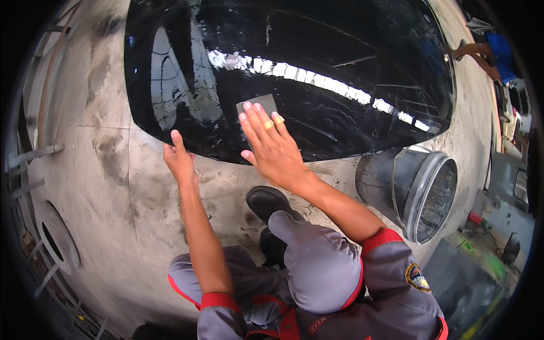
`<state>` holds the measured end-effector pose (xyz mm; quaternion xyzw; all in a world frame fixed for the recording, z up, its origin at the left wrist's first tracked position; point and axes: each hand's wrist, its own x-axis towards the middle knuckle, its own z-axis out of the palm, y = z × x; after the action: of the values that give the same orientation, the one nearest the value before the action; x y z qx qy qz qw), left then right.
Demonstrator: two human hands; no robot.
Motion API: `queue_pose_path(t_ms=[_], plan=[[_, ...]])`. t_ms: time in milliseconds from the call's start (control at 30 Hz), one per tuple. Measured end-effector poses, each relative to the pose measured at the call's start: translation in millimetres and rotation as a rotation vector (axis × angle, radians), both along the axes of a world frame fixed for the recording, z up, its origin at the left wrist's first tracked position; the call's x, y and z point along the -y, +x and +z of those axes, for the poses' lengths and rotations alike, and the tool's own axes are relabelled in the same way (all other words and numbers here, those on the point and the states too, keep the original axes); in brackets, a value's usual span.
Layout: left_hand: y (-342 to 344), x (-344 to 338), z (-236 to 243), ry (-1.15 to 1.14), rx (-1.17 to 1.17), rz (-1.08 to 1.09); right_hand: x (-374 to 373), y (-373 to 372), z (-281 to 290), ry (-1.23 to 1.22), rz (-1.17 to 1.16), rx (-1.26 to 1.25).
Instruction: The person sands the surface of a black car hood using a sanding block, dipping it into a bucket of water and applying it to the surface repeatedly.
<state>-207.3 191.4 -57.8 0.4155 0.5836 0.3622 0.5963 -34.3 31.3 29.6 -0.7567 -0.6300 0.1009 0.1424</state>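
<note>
My right hand (275, 144) lies flat on a grey rectangular sheet (262, 101), which looks like sandpaper, on a wet, glossy black curved panel (340, 122). Its fingers are stretched out over the sheet, with the thumb held apart; yellow bands circle two fingers. The sheet's upper part shows past the fingertips, and the rest is mostly covered. At the panel's near left edge is my left hand (180, 161), closed on the rim. Its thumb points up over the edge while the other fingers are largely hidden.
A dark bucket (377, 181) lies tipped on its side at the panel's near right, opening toward me. At far left, a tire (58, 237) rests by metal bars (34, 156). Another person (492, 56) is at upper right. My shoes (272, 204) are on the stained floor.
</note>
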Motion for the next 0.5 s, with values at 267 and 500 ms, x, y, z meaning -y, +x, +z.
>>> queue_pose_path(t_ms=[267, 500], plan=[[-2, -1, 4, -0.001, 0.005, -0.035, 170, 75, 6, -0.248, -0.194, 0.077], [-2, -2, -8, 0.035, -0.071, -0.047, 12, 14, -2, 0.024, 0.065, -0.009]])
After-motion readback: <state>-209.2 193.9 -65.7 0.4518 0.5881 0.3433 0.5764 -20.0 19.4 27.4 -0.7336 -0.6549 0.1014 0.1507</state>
